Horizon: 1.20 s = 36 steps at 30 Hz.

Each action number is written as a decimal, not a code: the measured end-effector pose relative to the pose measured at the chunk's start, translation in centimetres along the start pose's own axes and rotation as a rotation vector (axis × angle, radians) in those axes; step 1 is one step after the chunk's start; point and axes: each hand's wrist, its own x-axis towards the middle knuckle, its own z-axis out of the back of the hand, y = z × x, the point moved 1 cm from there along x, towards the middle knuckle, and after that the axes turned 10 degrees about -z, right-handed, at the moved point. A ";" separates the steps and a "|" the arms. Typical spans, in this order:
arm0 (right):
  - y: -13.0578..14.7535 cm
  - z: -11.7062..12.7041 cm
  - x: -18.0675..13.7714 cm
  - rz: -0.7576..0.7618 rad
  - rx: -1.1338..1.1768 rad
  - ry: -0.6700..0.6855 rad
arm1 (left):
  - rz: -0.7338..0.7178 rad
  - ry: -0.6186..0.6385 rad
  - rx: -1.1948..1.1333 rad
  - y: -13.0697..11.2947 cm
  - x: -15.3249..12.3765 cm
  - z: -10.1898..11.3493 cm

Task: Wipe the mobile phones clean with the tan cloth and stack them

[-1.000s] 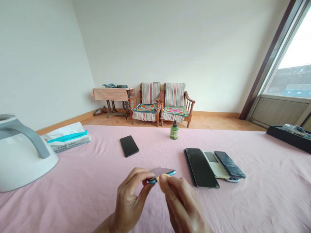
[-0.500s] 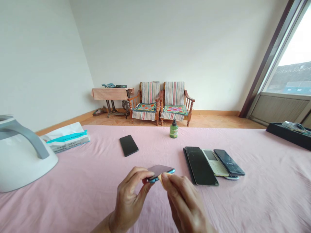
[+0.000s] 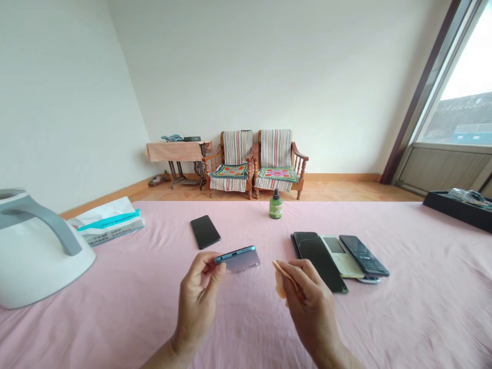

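Observation:
A blue-edged smartphone (image 3: 241, 260) is held up above the pink cloth, its port edge turned towards me. My left hand (image 3: 200, 289) pinches it by its left end between thumb and fingers. My right hand (image 3: 313, 297) is closed on a folded yellowish cloth (image 3: 281, 284), a short way right of the phone and apart from it. Beyond the left hand a black smartphone (image 3: 205, 231) lies flat. Past the right hand lie a large black phone (image 3: 318, 259), a pale phone with a small screen (image 3: 340, 256) and a dark keypad phone (image 3: 364, 255), side by side.
On the pink-covered table (image 3: 154, 287) stand a white and grey jug (image 3: 42, 256) at left and a green spray bottle (image 3: 275, 206) at the far edge. A tissue pack (image 3: 111, 223) lies behind the jug. A black box (image 3: 457, 210) holding clear items sits far right.
The cloth has come away from the phone as my right hand moved right. My left hand has tilted the phone up, so its port edge faces me.

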 end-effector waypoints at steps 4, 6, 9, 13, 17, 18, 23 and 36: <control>0.2 -0.1 -0.1 -0.001 0.013 -0.001 | 0.122 -0.065 -0.048 1.4 0.3 0.4; 0.1 -0.2 -0.1 -0.012 0.015 0.003 | 0.167 -0.079 -0.058 2.1 0.3 0.7; -0.1 -0.3 -0.2 -0.025 0.015 0.021 | 0.200 -0.049 -0.055 2.5 0.3 1.1; -0.5 -0.4 -0.3 -0.024 0.015 0.040 | 0.247 0.045 -0.090 2.4 -0.2 1.1; -0.7 -0.3 -0.2 -0.039 0.016 0.044 | 0.360 0.102 -0.141 2.6 -0.7 0.5; -0.8 -0.3 -0.1 -0.046 0.016 0.043 | 0.388 0.104 -0.144 2.8 -0.7 0.4; -1.3 -0.1 -0.1 -0.065 0.035 0.050 | 0.554 0.209 -0.156 3.4 -0.6 0.8; -1.7 -0.3 -0.2 -0.336 -0.054 0.191 | 0.746 0.399 -0.203 4.1 0.6 2.1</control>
